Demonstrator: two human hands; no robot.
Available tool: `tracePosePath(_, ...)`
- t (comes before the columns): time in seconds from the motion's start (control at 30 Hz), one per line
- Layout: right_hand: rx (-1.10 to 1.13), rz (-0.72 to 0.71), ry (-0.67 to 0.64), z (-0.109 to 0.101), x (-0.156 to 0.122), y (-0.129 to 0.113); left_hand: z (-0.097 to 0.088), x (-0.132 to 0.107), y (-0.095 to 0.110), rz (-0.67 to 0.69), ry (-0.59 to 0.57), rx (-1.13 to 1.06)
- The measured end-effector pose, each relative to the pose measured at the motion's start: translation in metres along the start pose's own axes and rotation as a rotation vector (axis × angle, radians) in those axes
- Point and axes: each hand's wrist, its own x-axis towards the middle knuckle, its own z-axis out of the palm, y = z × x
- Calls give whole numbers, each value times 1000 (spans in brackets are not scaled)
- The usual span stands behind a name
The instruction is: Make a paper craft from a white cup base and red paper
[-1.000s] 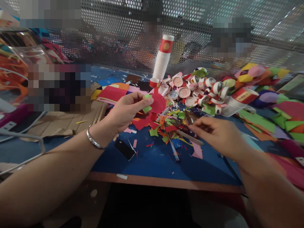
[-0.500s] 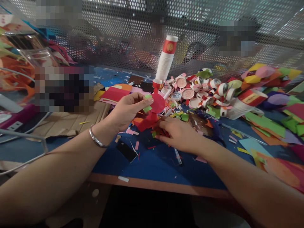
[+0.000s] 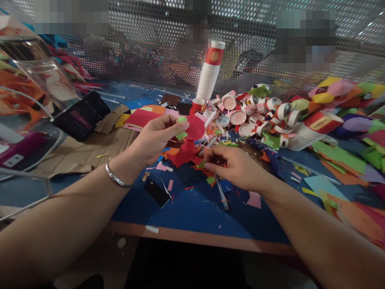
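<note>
My left hand [image 3: 159, 134] is closed, thumb and fingers pinching a red paper cutout [image 3: 194, 128] with a round middle and a wider lower part. Small light green paper pieces [image 3: 181, 125] show at the thumb tip, against the cutout's left edge. Over the scraps to the right, my right hand [image 3: 231, 165] has its thumb and forefinger pinched together. A small green paper piece [image 3: 201, 164] pokes out at those fingertips; the curled fingers partly hide it. Orange and green paper scraps [image 3: 211, 180] lie just beneath.
A tall stack of paper cups [image 3: 208, 76] stands behind the cutout. Cut cup bottoms [image 3: 238, 118] are heaped to its right, beside a tipped cup stack [image 3: 313, 130]. A phone [image 3: 82, 116] leans against a glass jar [image 3: 49, 80] at left. Cardboard [image 3: 75, 154] lies in front.
The view has shifted slightly. My right hand has drawn a little away from the red cutout, the green piece moving with its fingertips. My left hand keeps its grip on the cutout.
</note>
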Motion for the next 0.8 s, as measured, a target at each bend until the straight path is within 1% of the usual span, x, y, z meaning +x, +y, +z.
tracePosePath(0.1,213,72,35,-3,-2,1,2,-2,0,-14,-13,-5)
tracePosePath(0.23,493,118,138,-6,-4,1,4,-5,-2,-39,-56,-14)
tracePosePath(0.3,619,139,178,-8,-5,1,5,-5,-4,-53,-91,-8)
tracePosePath(0.37,693,149,221,-9,-5,2,6,-7,-6,-75,-146,10)
tracePosePath(0.47,735,150,267,-10,-4,4,6,-9,-9,-88,-237,71)
tracePosePath(0.53,729,144,267,-9,-3,6,6,-11,-10,-87,-273,129)
tracePosePath(0.63,697,126,267,-9,-1,8,7,-12,-10,-85,-298,191)
tracePosePath(0.8,653,117,282,-8,-1,8,9,-14,-7,-113,-320,187)
